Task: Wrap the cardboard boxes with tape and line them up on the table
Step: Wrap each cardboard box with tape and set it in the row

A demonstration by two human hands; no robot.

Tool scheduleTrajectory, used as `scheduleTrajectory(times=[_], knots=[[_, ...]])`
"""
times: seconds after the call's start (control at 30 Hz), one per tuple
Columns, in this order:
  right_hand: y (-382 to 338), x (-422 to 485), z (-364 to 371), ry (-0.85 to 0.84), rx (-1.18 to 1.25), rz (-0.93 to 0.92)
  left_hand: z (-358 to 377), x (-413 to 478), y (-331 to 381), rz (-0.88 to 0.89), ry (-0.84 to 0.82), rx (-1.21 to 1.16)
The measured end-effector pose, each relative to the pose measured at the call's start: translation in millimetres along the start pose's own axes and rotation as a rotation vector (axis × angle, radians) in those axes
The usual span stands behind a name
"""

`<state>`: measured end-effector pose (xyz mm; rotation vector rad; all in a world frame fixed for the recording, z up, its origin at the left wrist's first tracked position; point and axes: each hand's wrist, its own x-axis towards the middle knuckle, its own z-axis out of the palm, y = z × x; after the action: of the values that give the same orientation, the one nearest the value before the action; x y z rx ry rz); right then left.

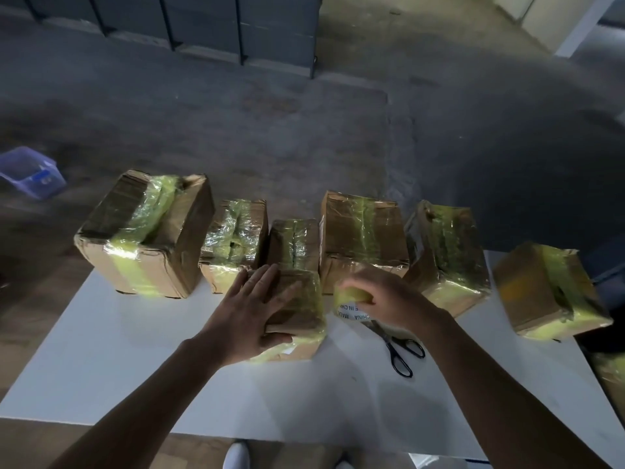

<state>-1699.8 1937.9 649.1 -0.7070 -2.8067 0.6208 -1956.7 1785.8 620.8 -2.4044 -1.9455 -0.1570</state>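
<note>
Table (118,350), box (304,301) under L fingers (258,282), tape (350,296) in R fingers (367,282)

Six boxes stand in a row along the far edge of the counter (135,367), across the middle of the frame: left to right, the first box (142,231), second box (233,238), third box (294,242), fourth box (363,235), fifth box (446,255) and sixth box (548,292), the last set apart at the right. Before the third box, touching it, lies the near box (301,299), the left hand (250,309) flat on top. Just right of it, before the fourth box, the right hand (389,296) holds the tape roll (351,297). The scissors (402,353) lie below the roll. A bin (30,172) sits on the floor at the left edge, behind the counter
</note>
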Motion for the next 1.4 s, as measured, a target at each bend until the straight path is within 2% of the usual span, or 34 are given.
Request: scheduleTrajectory(times=[0.13, 0.27, 0.37, 0.5, 0.6, 0.73, 0.8, 1.0, 1.1, 1.17, 1.3, 1.37, 1.4], knots=[[1, 5, 31, -0.079, -0.044, -0.018, -3, -3, -2, -0.003, -0.028, 0.013], [0, 15, 50, -0.047, -0.022, 0.038, -11, 7, 5, 0.011, -0.055, 0.035], [-3, 20, 55, -0.026, -0.028, -0.001, -14, 26, 18, 0.002, -0.128, 0.013], [-4, 3, 64, 0.081, 0.281, 0.153, -8, 27, 16, -0.005, -0.110, 0.023], [1, -9, 71, 0.081, 0.374, 0.253, -10, 24, 10, 0.019, -0.078, 0.014], [11, -16, 72, 0.090, 0.160, 0.219, -7, 24, 14, 0.034, -0.075, 0.026], [16, -22, 72, 0.041, 0.072, 0.190, -6, 24, 16, 0.049, -0.072, 0.031], [3, -10, 91, 0.007, -0.045, 0.127, -7, 28, 14, 0.055, -0.108, 0.011], [3, 0, 90, -0.077, -0.114, 0.161, -9, 29, 10, 0.051, -0.188, 0.027], [4, -4, 85, -0.093, 0.061, 0.265, -13, 36, 7, 0.017, -0.246, -0.046], [8, -17, 79, 0.148, 0.602, 0.583, -15, 58, -7, -0.122, -0.457, -0.615], [7, -19, 82, 0.144, 0.736, 0.723, -8, 67, -11, -0.176, -0.536, -0.841], [7, -19, 86, 0.110, 0.788, 0.782, -4, 72, -13, -0.183, -0.531, -0.857]])
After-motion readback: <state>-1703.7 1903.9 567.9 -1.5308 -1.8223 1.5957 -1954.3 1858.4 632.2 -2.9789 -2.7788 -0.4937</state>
